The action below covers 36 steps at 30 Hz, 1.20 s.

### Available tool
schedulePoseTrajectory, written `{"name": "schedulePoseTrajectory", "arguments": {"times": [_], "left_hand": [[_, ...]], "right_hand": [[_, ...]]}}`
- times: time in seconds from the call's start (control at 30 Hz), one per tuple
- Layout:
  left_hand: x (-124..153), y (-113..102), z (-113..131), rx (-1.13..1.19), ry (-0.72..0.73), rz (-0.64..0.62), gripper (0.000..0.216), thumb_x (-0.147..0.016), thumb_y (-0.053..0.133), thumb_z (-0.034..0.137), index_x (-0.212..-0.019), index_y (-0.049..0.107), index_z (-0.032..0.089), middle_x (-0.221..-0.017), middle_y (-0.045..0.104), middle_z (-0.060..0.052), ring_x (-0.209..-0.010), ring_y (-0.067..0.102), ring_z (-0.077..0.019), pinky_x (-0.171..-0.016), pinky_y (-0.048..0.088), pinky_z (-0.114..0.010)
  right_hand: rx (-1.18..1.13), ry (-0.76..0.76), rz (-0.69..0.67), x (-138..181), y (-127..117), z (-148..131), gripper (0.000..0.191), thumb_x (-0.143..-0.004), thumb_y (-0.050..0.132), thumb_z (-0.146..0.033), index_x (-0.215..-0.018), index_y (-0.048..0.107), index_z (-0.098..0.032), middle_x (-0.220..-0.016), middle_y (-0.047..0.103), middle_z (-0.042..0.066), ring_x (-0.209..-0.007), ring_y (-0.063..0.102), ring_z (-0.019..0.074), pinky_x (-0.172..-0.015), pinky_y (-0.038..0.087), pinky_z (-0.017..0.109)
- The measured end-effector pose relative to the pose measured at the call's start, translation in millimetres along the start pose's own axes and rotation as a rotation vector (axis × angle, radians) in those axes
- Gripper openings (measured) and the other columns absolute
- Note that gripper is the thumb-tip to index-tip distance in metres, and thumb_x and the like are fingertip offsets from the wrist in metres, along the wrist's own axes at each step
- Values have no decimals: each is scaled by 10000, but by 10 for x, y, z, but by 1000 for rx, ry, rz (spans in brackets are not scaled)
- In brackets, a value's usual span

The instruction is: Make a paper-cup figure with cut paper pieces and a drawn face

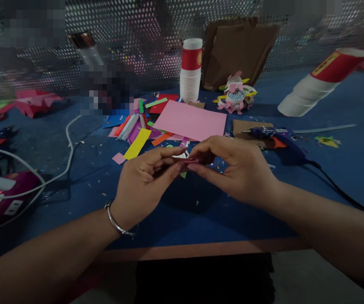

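Observation:
Both hands meet in the middle of the head view, above the blue table (182,228). Between thumb and fingers my left hand (145,181) pinches a small pink paper piece (191,161). From the other side my right hand (239,169) grips the same piece, its fingers curled. Most of the paper is hidden by the fingertips. Just beyond the hands lies a large pink sheet (191,120), with a yellow paper strip (138,143) to its left. A blue glue gun (273,135) with a glue stick in it rests right of my right hand, partly on cardboard.
Stacked paper cups (190,71) stand at the back; another cup stack (323,84) leans at the right. A pink-and-yellow paper craft (235,95) sits before upright cardboard (235,55). White cable (69,156) and a magenta power strip (14,194) lie left. Paper scraps are scattered around.

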<state>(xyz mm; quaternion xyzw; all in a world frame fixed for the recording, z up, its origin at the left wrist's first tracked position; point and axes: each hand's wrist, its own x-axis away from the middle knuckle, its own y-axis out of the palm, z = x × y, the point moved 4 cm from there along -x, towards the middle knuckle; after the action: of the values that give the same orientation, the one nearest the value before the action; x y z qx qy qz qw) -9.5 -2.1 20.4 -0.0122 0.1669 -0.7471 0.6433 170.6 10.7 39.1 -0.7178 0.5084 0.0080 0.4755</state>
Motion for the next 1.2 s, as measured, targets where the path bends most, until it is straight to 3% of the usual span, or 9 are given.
{"name": "schedulePoseTrajectory", "arguments": {"times": [0.27, 0.43, 0.6, 0.7, 0.93, 1.2], "left_hand": [[15, -25, 22, -67, 45, 26, 244, -922, 743, 302, -1134, 738, 181, -951, 818, -24, -828, 779, -136, -765, 624, -205], [-15, 22, -38, 35, -27, -60, 326, -903, 760, 315, -1182, 688, 164, -943, 806, -37, -865, 769, -140, -762, 615, -201], [-59, 80, -126, 126, -139, -204, 197, -867, 789, 342, -897, 724, 158, -803, 763, -9, -735, 732, -109, -694, 591, -178], [-64, 92, -135, 106, -170, -255, 247, -899, 746, 382, -807, 706, 157, -736, 748, -13, -693, 731, -122, -658, 591, -196], [-72, 60, -51, -85, -8, -251, 213, -917, 714, 324, -777, 706, 163, -722, 749, -17, -677, 739, -137, -622, 575, -205], [-69, 46, 42, -163, 118, -182, 244, -1004, 605, 341, -873, 741, 187, -754, 738, -1, -672, 714, -110, -626, 559, -194]], "right_hand": [[-160, 140, -57, -21, 5, 73, 111, -926, 711, -316, -889, 670, -219, -789, 712, -1, -695, 645, 142, -651, 492, 276], [-206, 175, -78, -26, 7, 72, 136, -925, 709, -315, -850, 678, -206, -766, 707, -4, -676, 638, 131, -628, 472, 264], [-212, 200, -88, -34, 5, 89, 140, -912, 713, -320, -844, 681, -202, -766, 712, 2, -694, 639, 143, -639, 477, 275], [-208, 218, -114, -42, 7, 102, 125, -907, 714, -297, -839, 686, -196, -778, 720, 9, -707, 642, 144, -638, 475, 274], [-384, 234, -171, -62, 17, 127, 196, -878, 760, -345, -812, 687, -175, -739, 693, -11, -645, 593, 107, -587, 445, 241], [-469, 253, -188, -62, 6, 153, 188, -864, 769, -329, -833, 674, -169, -722, 647, -25, -632, 542, 104, -565, 412, 240]]}}
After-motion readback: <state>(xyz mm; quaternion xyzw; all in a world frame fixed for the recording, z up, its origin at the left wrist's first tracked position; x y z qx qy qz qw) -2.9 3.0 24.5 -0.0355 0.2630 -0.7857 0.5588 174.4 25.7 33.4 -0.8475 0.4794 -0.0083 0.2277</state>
